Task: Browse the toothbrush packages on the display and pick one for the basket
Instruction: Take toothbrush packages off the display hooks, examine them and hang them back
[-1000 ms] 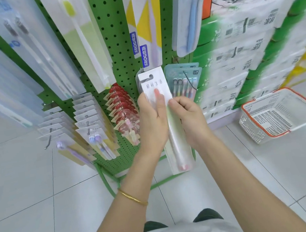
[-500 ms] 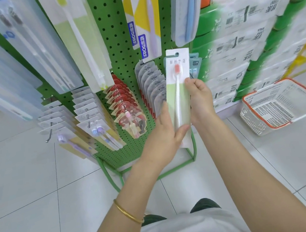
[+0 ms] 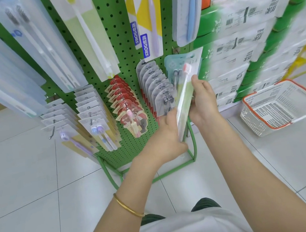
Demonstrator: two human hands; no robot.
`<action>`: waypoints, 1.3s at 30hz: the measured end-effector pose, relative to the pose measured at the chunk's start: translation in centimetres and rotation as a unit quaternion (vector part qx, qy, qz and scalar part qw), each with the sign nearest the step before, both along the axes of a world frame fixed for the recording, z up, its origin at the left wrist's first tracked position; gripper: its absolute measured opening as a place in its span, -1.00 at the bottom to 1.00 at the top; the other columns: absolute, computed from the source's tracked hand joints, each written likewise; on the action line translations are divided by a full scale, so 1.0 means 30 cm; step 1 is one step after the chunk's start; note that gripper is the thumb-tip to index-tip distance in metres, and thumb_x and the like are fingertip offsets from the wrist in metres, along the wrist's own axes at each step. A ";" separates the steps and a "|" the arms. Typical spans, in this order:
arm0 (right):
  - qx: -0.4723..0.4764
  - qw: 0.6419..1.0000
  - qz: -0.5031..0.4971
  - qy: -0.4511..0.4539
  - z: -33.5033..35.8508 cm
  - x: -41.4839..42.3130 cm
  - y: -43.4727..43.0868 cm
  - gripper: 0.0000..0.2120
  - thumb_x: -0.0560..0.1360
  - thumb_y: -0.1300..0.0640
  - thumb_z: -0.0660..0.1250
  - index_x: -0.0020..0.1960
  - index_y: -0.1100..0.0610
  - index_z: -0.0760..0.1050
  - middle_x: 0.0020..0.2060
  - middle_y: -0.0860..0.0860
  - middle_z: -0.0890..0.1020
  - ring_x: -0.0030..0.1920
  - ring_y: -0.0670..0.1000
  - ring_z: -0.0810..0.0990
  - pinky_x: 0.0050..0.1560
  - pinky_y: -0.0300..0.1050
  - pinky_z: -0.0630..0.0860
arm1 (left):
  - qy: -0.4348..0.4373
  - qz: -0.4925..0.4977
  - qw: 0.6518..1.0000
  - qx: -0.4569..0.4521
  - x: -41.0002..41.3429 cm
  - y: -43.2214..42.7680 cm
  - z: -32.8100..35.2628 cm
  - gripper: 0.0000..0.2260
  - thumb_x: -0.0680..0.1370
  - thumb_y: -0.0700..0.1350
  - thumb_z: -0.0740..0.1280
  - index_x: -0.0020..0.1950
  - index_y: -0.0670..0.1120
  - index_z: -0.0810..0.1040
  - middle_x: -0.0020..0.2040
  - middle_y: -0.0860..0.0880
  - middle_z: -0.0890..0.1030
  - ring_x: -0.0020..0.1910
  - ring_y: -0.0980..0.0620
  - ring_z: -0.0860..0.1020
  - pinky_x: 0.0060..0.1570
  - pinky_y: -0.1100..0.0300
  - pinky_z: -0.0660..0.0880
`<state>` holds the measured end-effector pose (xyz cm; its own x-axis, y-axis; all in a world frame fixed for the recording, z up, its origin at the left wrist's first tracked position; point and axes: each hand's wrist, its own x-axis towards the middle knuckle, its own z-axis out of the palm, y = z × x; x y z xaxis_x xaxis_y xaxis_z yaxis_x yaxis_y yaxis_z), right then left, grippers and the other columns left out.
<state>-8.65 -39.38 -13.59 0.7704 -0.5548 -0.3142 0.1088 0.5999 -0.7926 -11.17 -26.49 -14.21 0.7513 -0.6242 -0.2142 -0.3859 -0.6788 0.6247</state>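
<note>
Held: toothbrush package (image 3: 182, 100), tilted, in front of the pegboard display (image 3: 119, 47).
Lower end: left hand (image 3: 168, 139) grips it.
Upper part: right hand (image 3: 203, 101) pinches it.
Three o'clock: basket (image 3: 255, 123) on the floor.

Single wide-angle view from the person's head, facing forward and down, green pegboard display (image 3: 116, 32) near ahead, basket (image 3: 255, 123) far right

I see a slim green-and-clear toothbrush package (image 3: 182, 100) tilted between left grip (image 3: 163, 138) and right grip (image 3: 203, 101); white orange-rimmed basket (image 3: 257, 122) farther right.
</note>
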 end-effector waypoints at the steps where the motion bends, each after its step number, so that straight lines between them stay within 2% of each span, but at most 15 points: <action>1: 0.007 1.000 0.023 0.006 0.002 -0.003 -0.003 -0.80 0.58 0.00 0.25 -0.10 0.12 0.42 -0.19 0.11 0.53 -0.18 0.10 0.53 -0.14 0.00 0.48 | 0.025 0.001 0.999 -0.023 0.006 0.002 0.006 -0.24 0.44 -0.25 0.32 0.52 -0.01 -0.03 0.34 -0.14 0.24 0.08 -0.05 0.41 -0.06 0.16 0.40; 3: -0.005 0.999 0.044 0.018 -0.006 -0.008 -0.006 -0.86 0.58 0.02 0.26 -0.03 0.10 0.42 -0.05 0.12 0.55 -0.08 0.12 0.55 -0.14 -0.02 0.51 | 0.063 0.002 0.996 -0.058 0.022 0.015 0.014 -0.31 0.46 -0.31 0.29 0.50 -0.06 0.05 0.23 -0.13 0.35 0.04 0.02 0.39 -0.12 0.25 0.35; 5: -0.030 0.999 0.033 0.026 -0.015 -0.013 -0.007 -0.89 0.56 0.21 0.28 0.05 0.07 0.39 0.05 0.12 0.56 -0.04 0.09 0.56 -0.19 -0.07 0.54 | 0.119 0.019 0.987 -0.104 0.039 0.036 0.010 -0.38 0.48 -0.36 0.26 0.47 -0.06 0.12 0.22 -0.09 0.41 0.11 0.00 0.46 -0.03 0.23 0.48; 9: -0.109 0.992 0.057 0.036 -0.003 -0.027 0.000 -0.83 0.54 0.33 0.27 0.10 0.18 0.51 -0.18 0.02 0.64 -0.25 -0.05 0.60 -0.30 -0.17 0.51 | 0.233 0.051 0.955 -0.176 0.043 0.065 0.000 -0.57 0.54 -0.37 0.23 0.31 0.02 0.31 0.12 0.02 0.52 0.02 0.03 0.57 -0.16 0.15 0.63; 11: -0.140 0.986 0.083 0.029 0.002 -0.034 0.004 -0.87 0.54 0.33 0.26 0.01 0.19 0.56 -0.26 -0.01 0.66 -0.32 -0.08 0.60 -0.28 -0.15 0.52 | 0.235 0.059 0.954 -0.177 0.044 0.068 -0.001 -0.72 0.59 -0.25 0.25 0.24 0.03 0.38 0.06 0.05 0.56 -0.05 0.07 0.59 -0.13 0.13 0.62; 13: -0.160 0.981 0.105 0.023 0.003 -0.039 0.005 -0.89 0.54 0.32 0.26 -0.04 0.18 0.55 -0.29 -0.04 0.67 -0.31 -0.07 0.62 -0.23 -0.07 0.52 | 0.219 0.065 0.959 -0.169 0.053 0.072 0.005 -0.81 0.62 -0.13 0.23 0.21 0.05 0.44 0.08 0.06 0.58 -0.05 0.14 0.56 -0.05 0.25 0.55; 15: -0.168 0.977 0.132 0.012 0.004 -0.039 0.001 -0.91 0.54 0.32 0.28 -0.03 0.18 0.53 -0.29 -0.05 0.67 -0.30 -0.05 0.63 -0.22 -0.01 0.51 | 0.209 0.077 0.962 -0.160 0.067 0.076 0.021 -0.82 0.63 -0.05 0.18 0.20 0.03 0.49 0.07 0.08 0.58 -0.05 0.19 0.55 -0.07 0.37 0.47; 18: -0.184 0.966 0.182 -0.009 0.016 -0.041 0.007 -0.89 0.52 0.31 0.31 -0.01 0.17 0.55 -0.26 -0.02 0.68 -0.28 -0.01 0.63 -0.21 0.00 0.48 | 0.203 0.125 0.953 -0.188 0.096 0.076 0.058 -0.75 0.63 0.03 0.16 0.18 -0.05 0.52 0.07 0.05 0.63 -0.02 0.12 0.60 -0.04 0.24 0.53; 21: -0.188 0.952 0.239 -0.035 0.024 -0.044 0.014 -0.87 0.51 0.33 0.30 -0.05 0.15 0.57 -0.26 0.00 0.70 -0.28 0.01 0.62 -0.21 -0.04 0.50 | 0.163 0.178 0.935 -0.259 0.128 0.074 0.116 -0.81 0.63 -0.01 0.18 0.15 -0.04 0.51 0.06 -0.02 0.65 -0.02 0.04 0.62 -0.11 0.18 0.54; 25: -0.197 0.935 0.291 -0.048 0.027 -0.038 0.014 -0.87 0.51 0.33 0.30 0.02 0.20 0.57 -0.21 0.05 0.70 -0.25 0.02 0.65 -0.16 0.00 0.50 | 0.084 0.233 0.910 -0.332 0.163 0.080 0.198 -0.91 0.61 -0.09 0.23 0.09 -0.01 0.49 -0.01 0.05 0.63 -0.08 0.08 0.62 -0.16 0.21 0.55; 29: -0.195 0.922 0.325 -0.071 0.041 -0.030 0.020 -0.88 0.49 0.33 0.31 -0.01 0.20 0.57 -0.22 0.05 0.71 -0.26 -0.01 0.66 -0.20 -0.05 0.57 | 0.042 0.289 0.881 -0.373 0.183 0.083 0.228 -0.85 0.59 -0.12 0.28 0.15 -0.05 0.46 0.02 -0.04 0.61 -0.01 -0.02 0.61 -0.01 0.02 0.58; 32: -0.185 0.915 0.348 -0.085 0.048 -0.020 0.022 -0.89 0.44 0.31 0.36 -0.08 0.16 0.60 -0.22 0.06 0.70 -0.25 0.02 0.67 -0.16 -0.01 0.56 | 0.057 0.299 0.859 -0.412 0.185 0.085 0.240 -0.92 0.60 -0.12 0.26 0.07 -0.06 0.49 0.04 -0.17 0.62 -0.03 -0.13 0.61 0.03 -0.13 0.55; 34: -0.175 0.909 0.367 -0.093 0.048 -0.014 0.022 -0.88 0.37 0.29 0.43 -0.13 0.12 0.62 -0.21 0.07 0.70 -0.25 0.03 0.66 -0.17 0.00 0.54 | 0.093 0.303 0.845 -0.432 0.190 0.089 0.241 -0.90 0.62 -0.10 0.24 0.04 -0.09 0.50 -0.01 -0.19 0.63 -0.11 -0.10 0.61 0.02 -0.16 0.53; 37: -0.165 0.896 0.400 -0.100 0.040 -0.003 0.025 -0.86 0.35 0.25 0.43 -0.10 0.13 0.60 -0.16 0.05 0.69 -0.18 0.02 0.65 -0.13 -0.01 0.58 | 0.157 0.296 0.819 -0.465 0.197 0.093 0.250 -0.84 0.63 -0.07 0.20 -0.04 -0.11 0.49 -0.18 -0.09 0.62 -0.21 -0.03 0.59 -0.03 -0.10 0.54; 39: -0.156 0.882 0.432 -0.101 0.039 0.009 0.033 -0.70 0.33 0.12 0.49 0.02 0.16 0.55 -0.10 0.04 0.69 -0.12 0.01 0.65 -0.05 -0.02 0.53 | 0.190 0.286 0.798 -0.495 0.200 0.094 0.267 -0.81 0.64 -0.07 0.18 -0.09 -0.11 0.48 -0.21 -0.07 0.57 -0.23 0.00 0.56 -0.05 -0.01 0.48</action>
<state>-8.37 -38.38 -12.41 0.9708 0.2326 -0.0581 -0.1249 0.2839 -0.9507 -5.17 -23.66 -6.19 0.9722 -0.2067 -0.1098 0.1560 0.2226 0.9623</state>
